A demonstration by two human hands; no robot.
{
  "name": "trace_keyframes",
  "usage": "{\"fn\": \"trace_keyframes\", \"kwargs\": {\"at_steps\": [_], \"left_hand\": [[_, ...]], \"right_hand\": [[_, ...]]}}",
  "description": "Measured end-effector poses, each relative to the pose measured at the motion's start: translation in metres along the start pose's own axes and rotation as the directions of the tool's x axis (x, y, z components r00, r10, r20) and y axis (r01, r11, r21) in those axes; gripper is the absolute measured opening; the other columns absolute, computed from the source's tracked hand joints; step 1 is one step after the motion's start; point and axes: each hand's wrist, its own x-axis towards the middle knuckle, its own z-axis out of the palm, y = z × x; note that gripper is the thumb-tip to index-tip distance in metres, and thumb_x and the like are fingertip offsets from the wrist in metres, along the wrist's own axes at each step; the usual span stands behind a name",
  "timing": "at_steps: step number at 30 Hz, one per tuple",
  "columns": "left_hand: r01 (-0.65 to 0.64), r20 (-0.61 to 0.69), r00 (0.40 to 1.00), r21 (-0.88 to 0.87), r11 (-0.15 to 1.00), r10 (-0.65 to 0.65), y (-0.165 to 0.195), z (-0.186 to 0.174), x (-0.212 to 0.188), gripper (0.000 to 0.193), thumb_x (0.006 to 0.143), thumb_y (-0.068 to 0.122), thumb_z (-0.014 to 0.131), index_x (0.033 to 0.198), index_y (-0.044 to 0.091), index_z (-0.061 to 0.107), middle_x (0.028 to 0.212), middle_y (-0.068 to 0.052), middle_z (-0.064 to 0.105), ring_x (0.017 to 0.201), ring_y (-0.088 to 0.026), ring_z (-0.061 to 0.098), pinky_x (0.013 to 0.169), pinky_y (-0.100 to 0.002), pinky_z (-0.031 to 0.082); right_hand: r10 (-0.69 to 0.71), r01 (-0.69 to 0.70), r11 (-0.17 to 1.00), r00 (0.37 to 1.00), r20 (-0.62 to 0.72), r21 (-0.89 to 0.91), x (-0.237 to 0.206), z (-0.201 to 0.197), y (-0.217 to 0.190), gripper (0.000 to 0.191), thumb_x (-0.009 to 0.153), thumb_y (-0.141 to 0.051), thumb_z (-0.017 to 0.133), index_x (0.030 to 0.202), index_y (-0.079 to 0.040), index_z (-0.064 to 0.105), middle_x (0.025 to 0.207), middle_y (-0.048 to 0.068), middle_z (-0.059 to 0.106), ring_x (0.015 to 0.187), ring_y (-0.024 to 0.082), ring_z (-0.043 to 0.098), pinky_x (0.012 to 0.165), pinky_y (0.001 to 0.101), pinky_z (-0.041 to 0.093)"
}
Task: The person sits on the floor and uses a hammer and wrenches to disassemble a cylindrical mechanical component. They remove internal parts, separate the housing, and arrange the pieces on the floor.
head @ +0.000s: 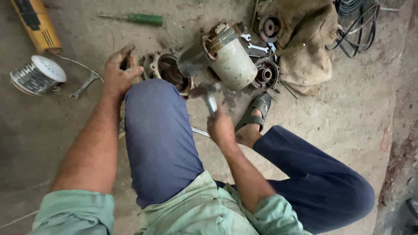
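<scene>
A pale grey cylindrical motor body (233,61) lies tilted on the concrete floor, its rusty open end facing up left. My right hand (220,126) is shut on the handle of a hammer (208,93), whose blurred head is just below the motor. My left hand (118,72) rests on a rusty round end cover (170,72) beside my left knee; whether it grips the cover is hidden. My legs in blue trousers fill the middle of the view.
A green-handled screwdriver (141,18), a yellow power tool (37,24), a finned metal cap (37,75) and a spanner (85,85) lie at left. Bearing housings (266,73), spanners, a burlap sack (307,41) and black cables (357,26) lie at right.
</scene>
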Motion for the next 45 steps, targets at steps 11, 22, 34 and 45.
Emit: {"fn": "trace_keyframes", "kwargs": {"at_steps": [11, 22, 34, 45], "left_hand": [[0.018, -0.006, 1.0, 0.087, 0.996, -0.017, -0.006, 0.001, 0.0, 0.068, 0.077, 0.016, 0.077, 0.142, 0.002, 0.065, 0.14, -0.02, 0.065, 0.13, -0.031, 0.061, 0.111, -0.038, 0.046], [0.031, 0.003, 1.0, -0.014, 0.999, -0.031, -0.005, -0.001, 0.002, 0.064, 0.077, 0.016, 0.079, 0.139, 0.004, 0.065, 0.136, -0.017, 0.068, 0.126, -0.028, 0.064, 0.109, -0.037, 0.048], [0.087, 0.006, 0.996, -0.011, 0.996, -0.087, -0.004, 0.001, 0.006, 0.063, 0.076, 0.016, 0.077, 0.138, 0.005, 0.067, 0.136, -0.016, 0.068, 0.125, -0.027, 0.064, 0.109, -0.036, 0.048], [0.04, 0.032, 0.999, -0.01, 0.999, -0.04, -0.009, 0.003, 0.008, 0.065, 0.079, 0.016, 0.077, 0.142, 0.004, 0.063, 0.137, -0.017, 0.066, 0.129, -0.029, 0.062, 0.112, -0.038, 0.046]], "right_hand": [[0.038, 0.119, 0.887, 0.944, -0.326, 0.447, 0.018, -0.063, 0.0, 0.032, 0.087, -0.013, 0.07, 0.116, -0.004, 0.061, 0.093, 0.019, 0.073, 0.082, 0.032, 0.07, 0.074, 0.0429, 0.057], [0.318, -0.404, 0.894, 0.875, 0.364, 0.191, 0.02, -0.014, 0.02, 0.029, 0.081, -0.012, 0.07, 0.107, 0.001, 0.065, 0.078, 0.021, 0.069, 0.059, 0.033, 0.07, 0.049, 0.0478, 0.057], [-0.002, 0.0, 0.971, 1.0, 0.007, 0.24, 0.015, 0.018, -0.005, 0.04, 0.09, -0.024, 0.079, 0.123, -0.006, 0.069, 0.096, 0.013, 0.072, 0.084, 0.025, 0.069, 0.075, 0.0388, 0.057], [0.08, -0.336, 0.454, 0.938, 0.338, 0.825, 0.013, 0.018, -0.07, 0.071, 0.087, 0.0, 0.072, 0.153, -0.008, 0.048, 0.079, 0.007, 0.063, 0.065, 0.013, 0.061, 0.056, 0.0279, 0.052]]}}
